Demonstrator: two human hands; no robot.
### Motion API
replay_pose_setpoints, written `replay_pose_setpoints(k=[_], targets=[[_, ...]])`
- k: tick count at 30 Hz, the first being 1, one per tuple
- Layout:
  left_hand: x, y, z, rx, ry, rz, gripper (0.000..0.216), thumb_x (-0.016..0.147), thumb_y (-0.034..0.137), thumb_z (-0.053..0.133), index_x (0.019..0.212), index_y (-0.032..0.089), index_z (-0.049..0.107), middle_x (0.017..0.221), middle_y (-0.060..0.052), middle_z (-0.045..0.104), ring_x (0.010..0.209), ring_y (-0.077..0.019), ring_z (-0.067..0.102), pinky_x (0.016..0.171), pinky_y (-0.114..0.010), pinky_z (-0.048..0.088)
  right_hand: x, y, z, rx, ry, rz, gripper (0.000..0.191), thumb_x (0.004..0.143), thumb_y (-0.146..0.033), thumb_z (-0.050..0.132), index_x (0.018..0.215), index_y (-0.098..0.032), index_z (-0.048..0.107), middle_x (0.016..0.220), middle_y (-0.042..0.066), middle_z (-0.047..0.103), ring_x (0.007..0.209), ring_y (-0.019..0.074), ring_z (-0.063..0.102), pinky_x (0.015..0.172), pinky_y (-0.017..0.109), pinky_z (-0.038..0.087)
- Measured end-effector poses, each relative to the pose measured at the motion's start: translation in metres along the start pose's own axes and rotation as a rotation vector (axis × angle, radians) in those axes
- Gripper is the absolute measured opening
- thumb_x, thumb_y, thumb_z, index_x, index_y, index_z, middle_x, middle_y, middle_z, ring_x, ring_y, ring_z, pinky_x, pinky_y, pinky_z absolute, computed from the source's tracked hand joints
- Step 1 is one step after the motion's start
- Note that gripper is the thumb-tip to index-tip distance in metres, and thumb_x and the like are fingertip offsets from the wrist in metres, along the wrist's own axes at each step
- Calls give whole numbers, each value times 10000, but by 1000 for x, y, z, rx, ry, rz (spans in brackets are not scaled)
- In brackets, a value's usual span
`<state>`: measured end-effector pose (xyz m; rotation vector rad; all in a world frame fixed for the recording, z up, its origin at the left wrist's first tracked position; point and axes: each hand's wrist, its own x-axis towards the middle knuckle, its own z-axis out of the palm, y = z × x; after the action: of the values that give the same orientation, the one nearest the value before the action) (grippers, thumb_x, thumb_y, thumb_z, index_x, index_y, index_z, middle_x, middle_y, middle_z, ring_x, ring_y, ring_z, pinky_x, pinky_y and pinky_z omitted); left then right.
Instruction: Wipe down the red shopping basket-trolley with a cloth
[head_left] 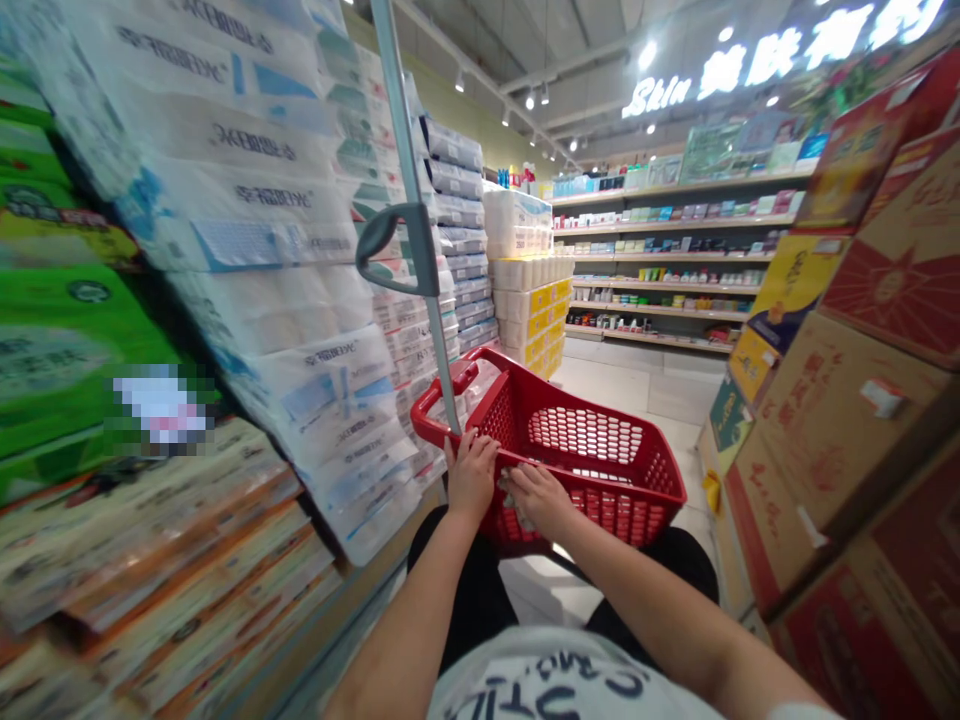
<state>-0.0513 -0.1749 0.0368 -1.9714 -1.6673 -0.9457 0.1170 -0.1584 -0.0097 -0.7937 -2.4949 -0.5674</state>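
Note:
A red plastic shopping basket (592, 400) with perforated sides stands on the floor between my knees. Its long metal pole (412, 170) rises from the left end and carries a grey loop handle (420, 250). My left hand (471, 475) grips the basket's near rim, close to the foot of the pole. Just right of it, my right hand (541, 497) presses a crumpled pale cloth (517, 505) against the outside of the near wall. Some of the cloth is hidden under the fingers. The main part of the basket shows no goods inside.
Tall stacks of wrapped tissue packs (285, 200) rise on the left, beside green packs (67, 330). Cardboard cartons (847, 410) are piled along the right. Beyond the basket lie pale floor tiles (667, 385) and shelves of small goods (675, 255) under a lit sign.

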Motion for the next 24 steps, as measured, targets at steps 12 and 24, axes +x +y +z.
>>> replay_pose_setpoints(k=[12, 24], targets=[[1, 1, -3, -11, 11, 9, 286, 920, 204, 428, 1094, 281, 643, 1167, -31, 661, 1297, -243, 436, 1172, -569, 116, -2, 3, 1, 6, -43, 7, 204, 924, -257, 527, 1092, -187, 619, 1079, 88, 606, 1004, 235, 491, 836, 359, 423], [2, -1, 0, -18, 24, 18, 261, 919, 200, 449, 1073, 265, 650, 1155, -24, 669, 1279, -259, 453, 1162, -584, 99, -4, -4, -5, 44, -40, 95, 189, 923, -234, 523, 1072, -208, 636, 1054, 67, 643, 949, 217, 516, 765, 334, 437]])
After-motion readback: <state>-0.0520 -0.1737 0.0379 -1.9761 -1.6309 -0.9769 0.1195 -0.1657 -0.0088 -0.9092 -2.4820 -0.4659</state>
